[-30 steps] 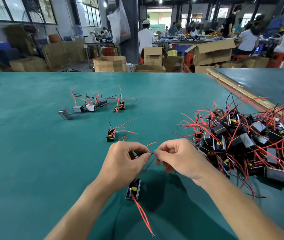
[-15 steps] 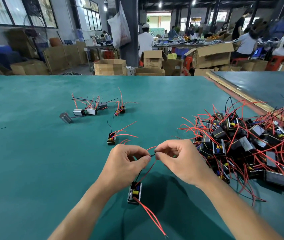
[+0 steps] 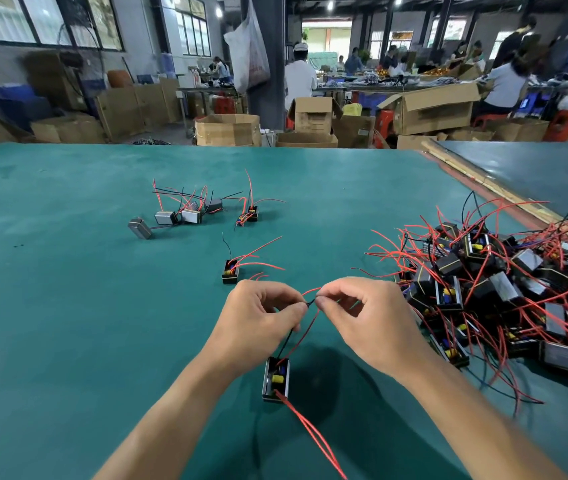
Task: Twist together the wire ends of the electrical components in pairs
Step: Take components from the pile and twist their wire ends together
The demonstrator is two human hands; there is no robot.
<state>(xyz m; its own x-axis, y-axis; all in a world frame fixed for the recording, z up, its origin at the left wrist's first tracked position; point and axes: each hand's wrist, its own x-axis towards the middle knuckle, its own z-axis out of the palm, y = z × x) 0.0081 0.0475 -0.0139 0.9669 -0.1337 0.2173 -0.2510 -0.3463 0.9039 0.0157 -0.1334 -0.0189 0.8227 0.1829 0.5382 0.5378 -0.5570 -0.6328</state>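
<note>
Small black box-shaped electrical component (image 3: pixel 276 378), yellow and blue parts showing in its open face, near centre, just below and between the two hands. Cannot tell whether it rests on the table or hangs clear. One thin black wire (image 3: pixel 287 339) and one red wire (image 3: pixel 305 332) rise from its far end to a meeting point between the fingertips. Left hand (image 3: pixel 258 320) pinches the wire ends from the left, thumb and forefinger closed on them, other fingers curled under. Right hand (image 3: pixel 367 322) pinches the same spot from the right, thumb and forefinger tips together, remaining fingers loosely bent. The two pinches nearly touch. Two long red wires (image 3: pixel 310 434) trail from the component's near end toward the near edge. Beyond the hands, a single black component (image 3: pixel 230 270) with red leads fanning right. Farther off, another small black component (image 3: pixel 252 214). Left of that, a cluster of silver-grey boxes (image 3: pixel 178 216) with tangled red and black leads. Right side: a large heap of black components (image 3: pixel 483 282) in a mass of red wire, close to the right hand. All on a teal-green table mat (image 3: pixel 67 323). Far background: brown cardboard boxes (image 3: pixel 227 129), people at benches (image 3: pixel 298 77).
</note>
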